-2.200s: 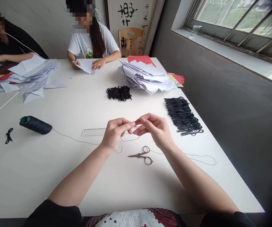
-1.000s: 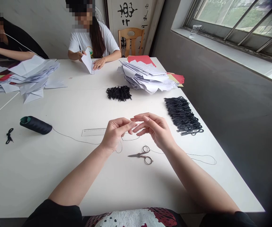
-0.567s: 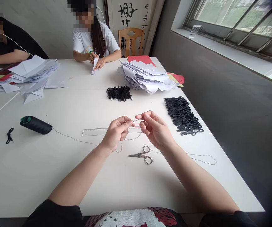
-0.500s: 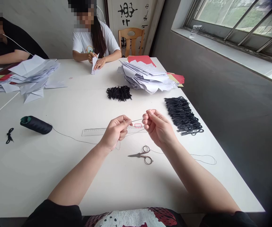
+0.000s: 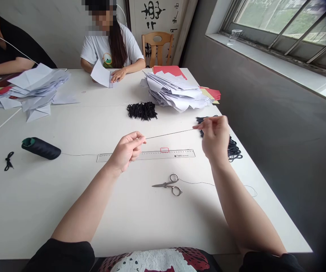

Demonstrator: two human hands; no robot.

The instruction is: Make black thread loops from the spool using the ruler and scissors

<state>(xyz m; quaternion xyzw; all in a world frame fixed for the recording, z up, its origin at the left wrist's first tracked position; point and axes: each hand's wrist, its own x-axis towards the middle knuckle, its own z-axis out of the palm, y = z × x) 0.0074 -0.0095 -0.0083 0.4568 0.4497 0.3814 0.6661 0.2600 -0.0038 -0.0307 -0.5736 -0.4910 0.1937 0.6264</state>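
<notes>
A thin black thread [image 5: 170,133] is stretched taut between my two hands above the white table [image 5: 66,211]. My left hand [image 5: 127,150] pinches one part of it, fingers closed. My right hand [image 5: 215,135] pinches the other end, out to the right near a row of black loops [image 5: 232,148]. A clear ruler [image 5: 146,155] lies flat just below the thread. The thread runs left along the table to a dark spool [image 5: 40,148] lying on its side. Small scissors [image 5: 170,184] rest nearer to me.
A tangle of black cord pieces [image 5: 142,110] and a stack of white folded papers [image 5: 175,92] lie further back. More papers [image 5: 36,88] sit at the left. Two other people work at the far side. A small black knot [image 5: 8,160] lies at far left.
My hands, close together before, have drawn apart: the right moved far to the right, pulling the thread straight and taut. The slack loop under my left hand is gone.
</notes>
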